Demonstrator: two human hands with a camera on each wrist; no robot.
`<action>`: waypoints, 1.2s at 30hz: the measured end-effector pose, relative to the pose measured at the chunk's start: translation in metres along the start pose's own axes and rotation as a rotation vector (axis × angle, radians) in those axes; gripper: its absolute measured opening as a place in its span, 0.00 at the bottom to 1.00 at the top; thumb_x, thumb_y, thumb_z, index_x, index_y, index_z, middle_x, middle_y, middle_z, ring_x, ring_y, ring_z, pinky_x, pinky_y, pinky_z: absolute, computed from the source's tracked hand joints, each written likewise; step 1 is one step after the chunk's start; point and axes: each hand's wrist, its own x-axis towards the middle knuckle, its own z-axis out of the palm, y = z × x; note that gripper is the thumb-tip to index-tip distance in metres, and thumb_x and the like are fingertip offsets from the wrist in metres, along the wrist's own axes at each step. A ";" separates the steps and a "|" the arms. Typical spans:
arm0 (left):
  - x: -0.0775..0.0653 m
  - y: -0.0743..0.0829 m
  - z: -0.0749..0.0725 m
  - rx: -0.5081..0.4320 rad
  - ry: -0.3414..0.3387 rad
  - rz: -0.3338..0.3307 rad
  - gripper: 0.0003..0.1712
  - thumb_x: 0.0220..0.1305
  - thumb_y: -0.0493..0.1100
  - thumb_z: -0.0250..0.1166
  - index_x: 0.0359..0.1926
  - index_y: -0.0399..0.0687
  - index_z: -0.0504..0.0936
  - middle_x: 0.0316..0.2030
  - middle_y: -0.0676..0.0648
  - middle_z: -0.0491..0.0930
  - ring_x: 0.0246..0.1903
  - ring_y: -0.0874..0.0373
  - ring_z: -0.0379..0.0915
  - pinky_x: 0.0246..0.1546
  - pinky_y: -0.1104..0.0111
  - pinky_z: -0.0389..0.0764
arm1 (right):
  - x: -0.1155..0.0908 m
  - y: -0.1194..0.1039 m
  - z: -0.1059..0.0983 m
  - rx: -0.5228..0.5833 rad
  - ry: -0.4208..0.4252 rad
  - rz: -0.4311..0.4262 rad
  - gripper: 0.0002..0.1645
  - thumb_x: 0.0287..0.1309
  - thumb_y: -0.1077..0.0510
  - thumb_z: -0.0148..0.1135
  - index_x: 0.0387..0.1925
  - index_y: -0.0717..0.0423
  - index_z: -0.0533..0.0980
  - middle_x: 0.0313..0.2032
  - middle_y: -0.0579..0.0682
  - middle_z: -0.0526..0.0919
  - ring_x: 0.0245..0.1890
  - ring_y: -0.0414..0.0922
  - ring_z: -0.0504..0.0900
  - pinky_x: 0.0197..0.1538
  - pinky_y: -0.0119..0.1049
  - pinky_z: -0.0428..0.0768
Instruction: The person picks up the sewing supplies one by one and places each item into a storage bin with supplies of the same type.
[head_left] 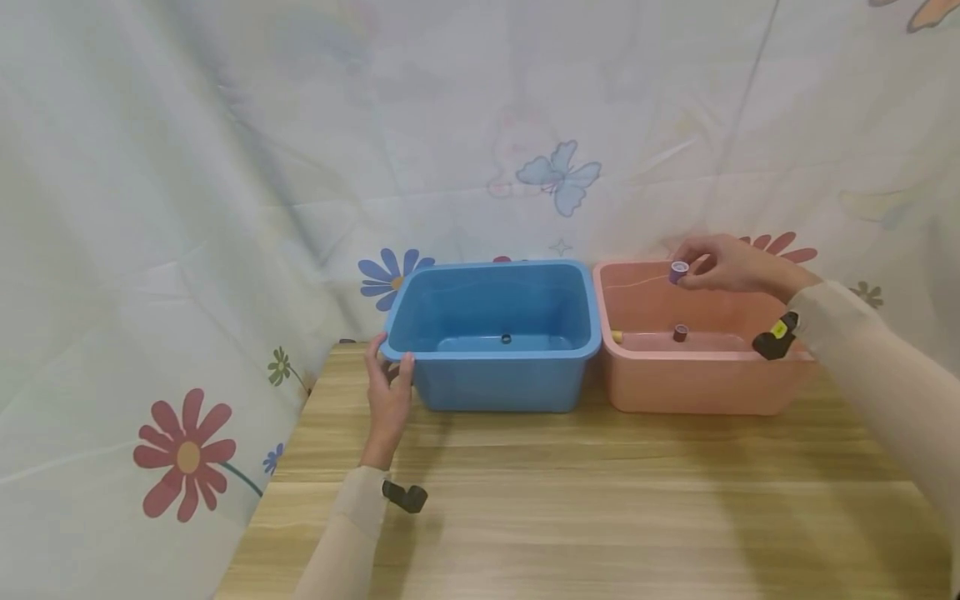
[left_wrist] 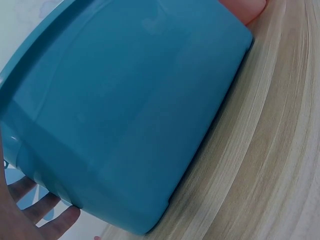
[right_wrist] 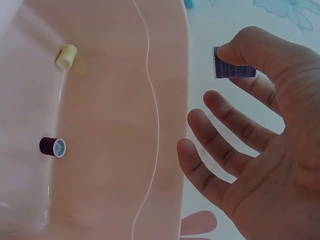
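Between right thumb and index finger, my right hand (head_left: 723,260) pinches a purple thread spool (head_left: 678,272) over the back part of the pink tub (head_left: 697,383). Its other fingers are spread apart in the right wrist view. Inside that tub lie a dark maroon thread spool (right_wrist: 52,147) and a pale yellow spool (right_wrist: 66,57). My left hand (head_left: 389,407) holds the blue tub (head_left: 498,383) at its front left corner, thumb on the front and fingers along the left side. A small dark round thing (head_left: 506,338) lies on the blue tub's floor.
Both tubs stand side by side at the back of a wooden table (head_left: 540,500). Behind them hangs a pale curtain (head_left: 450,125) printed with flowers and butterflies. Each wrist wears a small black camera, the left one (head_left: 405,497) near the table's front left part.
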 end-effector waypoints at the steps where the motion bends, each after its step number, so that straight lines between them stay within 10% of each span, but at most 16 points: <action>1: 0.000 0.000 0.000 -0.001 0.000 0.001 0.34 0.76 0.60 0.58 0.75 0.75 0.54 0.69 0.39 0.70 0.60 0.42 0.73 0.55 0.43 0.76 | 0.000 0.001 0.000 0.002 -0.001 -0.004 0.18 0.65 0.59 0.70 0.54 0.58 0.77 0.51 0.55 0.82 0.55 0.59 0.81 0.45 0.41 0.82; 11: -0.001 0.001 0.000 0.002 -0.012 -0.004 0.35 0.76 0.60 0.57 0.76 0.73 0.53 0.70 0.38 0.68 0.61 0.41 0.73 0.56 0.42 0.76 | -0.001 0.006 0.000 0.016 -0.006 -0.013 0.18 0.66 0.61 0.69 0.55 0.59 0.77 0.51 0.58 0.81 0.56 0.62 0.80 0.49 0.46 0.83; 20: -0.001 0.001 0.000 -0.001 -0.006 -0.014 0.34 0.76 0.60 0.58 0.76 0.75 0.53 0.70 0.38 0.69 0.61 0.42 0.73 0.56 0.44 0.76 | -0.003 0.008 -0.004 -0.010 -0.027 -0.043 0.42 0.65 0.52 0.71 0.74 0.50 0.62 0.65 0.65 0.72 0.61 0.68 0.75 0.55 0.61 0.79; 36: 0.001 -0.001 0.000 0.001 -0.001 -0.016 0.34 0.75 0.61 0.58 0.75 0.77 0.54 0.68 0.38 0.70 0.60 0.42 0.73 0.56 0.45 0.76 | -0.009 0.008 -0.004 -0.081 -0.015 -0.030 0.43 0.65 0.47 0.71 0.74 0.48 0.62 0.64 0.63 0.74 0.60 0.66 0.77 0.57 0.66 0.75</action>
